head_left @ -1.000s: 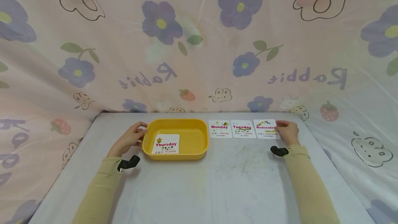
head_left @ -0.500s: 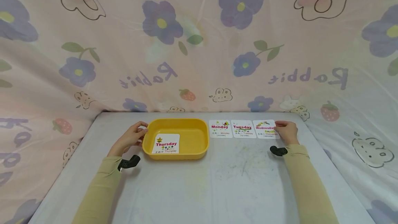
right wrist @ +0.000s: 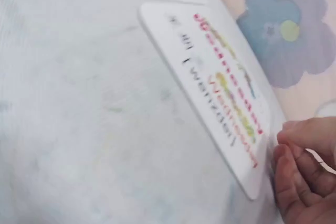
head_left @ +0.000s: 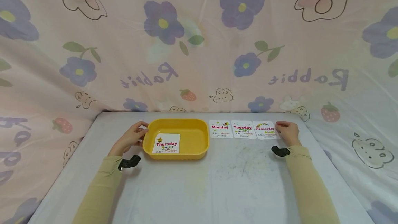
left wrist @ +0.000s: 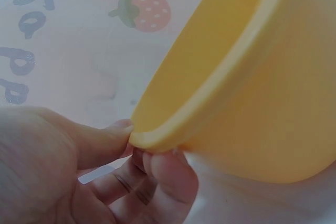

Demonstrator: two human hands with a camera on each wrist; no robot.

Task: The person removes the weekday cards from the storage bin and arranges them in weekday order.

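Note:
My left hand (head_left: pixel 130 137) pinches the left rim of a yellow plastic tray (head_left: pixel 194 137); in the left wrist view the thumb (left wrist: pixel 105 142) lies at the rim and fingers curl beneath it. A white Thursday card (head_left: pixel 167 144) lies in the tray's left part. To the tray's right, Monday (head_left: pixel 220 129), Tuesday (head_left: pixel 244 129) and Wednesday (head_left: pixel 265 130) cards lie face up in a row. By the right edge of the Wednesday card is my right hand (head_left: pixel 288 133). The right wrist view shows its fingers (right wrist: pixel 286 169) loosely bent beside that card, apparently holding nothing.
The white table (head_left: pixel 199 189) ends at the back against a curtain (head_left: pixel 205 51) printed with flowers and rabbits, which also hangs along both sides. Black wrist cameras (head_left: pixel 129 162) sit on both wrists. Table surface lies in front of the tray and cards.
The Wednesday card has settled slightly nearer the front, in line with the Tuesday card. My right hand has eased a little to the right, off the card's edge. The left hand stays on the tray.

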